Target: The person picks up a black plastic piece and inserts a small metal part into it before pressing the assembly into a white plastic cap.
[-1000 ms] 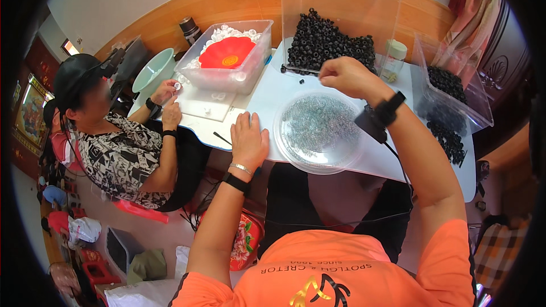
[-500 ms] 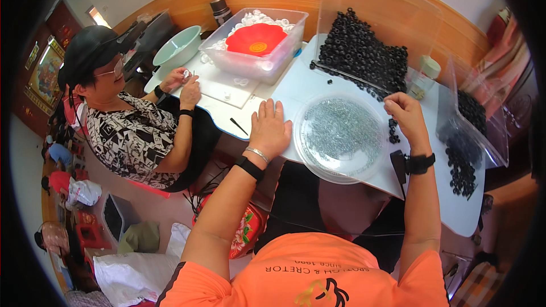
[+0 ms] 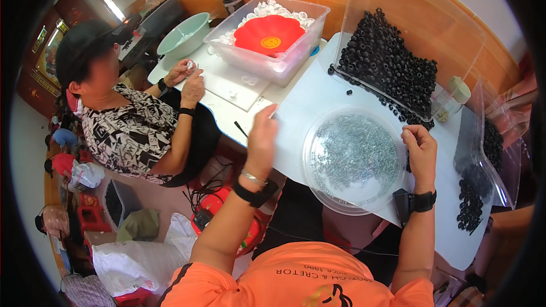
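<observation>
My left hand (image 3: pixel 262 143) is lifted over the table's near edge, left of the round tray. Its fingers look stretched out, slightly blurred, and nothing shows in it. My right hand (image 3: pixel 421 150) is at the tray's right rim with thumb and forefinger pinched together; whatever they hold, if anything, is too small to name. Between the hands lies a round clear plastic tray (image 3: pixel 310 177) spread with many small, shiny, clear-grey pieces (image 3: pixel 355 148). Behind it, black ring-like parts (image 3: pixel 384 57) spill from a tipped clear plastic bin (image 3: pixel 424 8).
At left a person (image 3: pixel 131 125) works a small white part by hand beside a white board (image 3: pixel 239 88). A clear tub (image 3: pixel 296 68) holds white parts and a red dish (image 3: pixel 267 33). More black parts (image 3: pixel 471 196) lie right, by another clear bin (image 3: pixel 500 176). A jar (image 3: pixel 449 102) stands behind.
My left hand has risen from lying flat on the table and turned edge-on. My right hand has come down nearer to me, beside the tray's rim. The view has shifted slightly.
</observation>
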`<state>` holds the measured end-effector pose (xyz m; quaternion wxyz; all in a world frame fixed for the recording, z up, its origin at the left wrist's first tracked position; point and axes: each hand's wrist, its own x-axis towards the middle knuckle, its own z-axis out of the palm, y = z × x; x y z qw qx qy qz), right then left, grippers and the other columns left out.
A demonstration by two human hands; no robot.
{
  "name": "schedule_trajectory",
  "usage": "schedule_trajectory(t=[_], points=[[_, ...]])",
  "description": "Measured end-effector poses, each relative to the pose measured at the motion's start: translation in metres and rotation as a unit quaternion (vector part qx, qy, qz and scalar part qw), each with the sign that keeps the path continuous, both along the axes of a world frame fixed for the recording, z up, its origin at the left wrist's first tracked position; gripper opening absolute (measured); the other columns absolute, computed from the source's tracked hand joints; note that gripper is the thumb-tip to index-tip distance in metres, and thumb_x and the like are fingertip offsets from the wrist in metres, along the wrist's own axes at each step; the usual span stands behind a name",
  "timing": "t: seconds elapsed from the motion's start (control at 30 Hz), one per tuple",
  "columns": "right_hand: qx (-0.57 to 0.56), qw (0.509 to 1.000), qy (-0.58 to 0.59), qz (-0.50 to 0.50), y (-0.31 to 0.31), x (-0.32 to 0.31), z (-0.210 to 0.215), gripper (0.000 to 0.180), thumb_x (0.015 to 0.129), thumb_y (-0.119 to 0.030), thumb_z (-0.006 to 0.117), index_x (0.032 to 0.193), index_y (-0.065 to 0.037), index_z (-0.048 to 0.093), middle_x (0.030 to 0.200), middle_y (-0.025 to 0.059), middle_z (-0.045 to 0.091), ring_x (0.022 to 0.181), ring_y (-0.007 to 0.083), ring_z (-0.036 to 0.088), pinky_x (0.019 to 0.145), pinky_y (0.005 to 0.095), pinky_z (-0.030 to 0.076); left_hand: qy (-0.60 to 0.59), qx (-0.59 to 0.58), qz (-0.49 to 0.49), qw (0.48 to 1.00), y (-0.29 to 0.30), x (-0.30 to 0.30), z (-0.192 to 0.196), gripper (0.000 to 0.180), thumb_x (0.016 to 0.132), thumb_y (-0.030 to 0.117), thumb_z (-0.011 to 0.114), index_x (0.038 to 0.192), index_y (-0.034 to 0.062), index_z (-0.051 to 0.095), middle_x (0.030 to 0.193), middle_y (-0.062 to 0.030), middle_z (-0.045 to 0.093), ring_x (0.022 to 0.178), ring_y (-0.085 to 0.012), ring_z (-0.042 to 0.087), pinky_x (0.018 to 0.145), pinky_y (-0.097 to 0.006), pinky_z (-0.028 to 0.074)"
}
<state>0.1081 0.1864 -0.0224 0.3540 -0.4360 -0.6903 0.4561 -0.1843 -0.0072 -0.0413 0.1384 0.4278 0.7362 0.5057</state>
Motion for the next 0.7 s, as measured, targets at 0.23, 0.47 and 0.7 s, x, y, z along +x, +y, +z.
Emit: schedule_trajectory(t=[0.23, 0.47, 0.7], points=[[-0.041, 0.999, 0.023, -0.021, 0.01, 0.005, -0.006, 0.016, 0.093, -0.013, 0.058, 0.101, -0.002, 0.066, 0.086, 0.0002, 0.065, 0.076, 0.0068, 0.056, 0.069, 0.0219, 0.045, -0.517, 0.27, -0.027, 0.812, -0.019, -0.031, 0.005, 0.068, 0.102, 0.049, 0.023, 0.14, -0.0036, 0.041, 0.137, -0.0183, 0.05, 0.13, -0.0287, 0.045, 0.109, -0.038, 0.029], [-0.058, 0.998, 0.028, -0.017, 0.013, 0.012, -0.016, 0.016, 0.094, -0.01, 0.056, 0.105, -0.002, 0.065, 0.09, 0.0008, 0.065, 0.077, 0.0063, 0.056, 0.07, 0.021, 0.045, -0.565, 0.307, -0.052, 0.764, -0.025, -0.033, -0.004, 0.069, 0.101, 0.048, 0.028, 0.142, -0.0059, 0.034, 0.145, -0.0268, 0.038, 0.136, -0.0385, 0.036, 0.112, -0.045, 0.029], [-0.053, 0.998, 0.035, -0.007, 0.011, 0.006, -0.015, 0.017, 0.092, -0.012, 0.06, 0.106, -0.002, 0.065, 0.089, 0.0007, 0.066, 0.077, 0.0064, 0.056, 0.07, 0.0212, 0.045, -0.582, 0.323, -0.076, 0.743, -0.027, -0.035, -0.01, 0.068, 0.101, 0.047, 0.027, 0.143, -0.0058, 0.033, 0.146, -0.0265, 0.036, 0.138, -0.0386, 0.034, 0.113, -0.045, 0.029]])
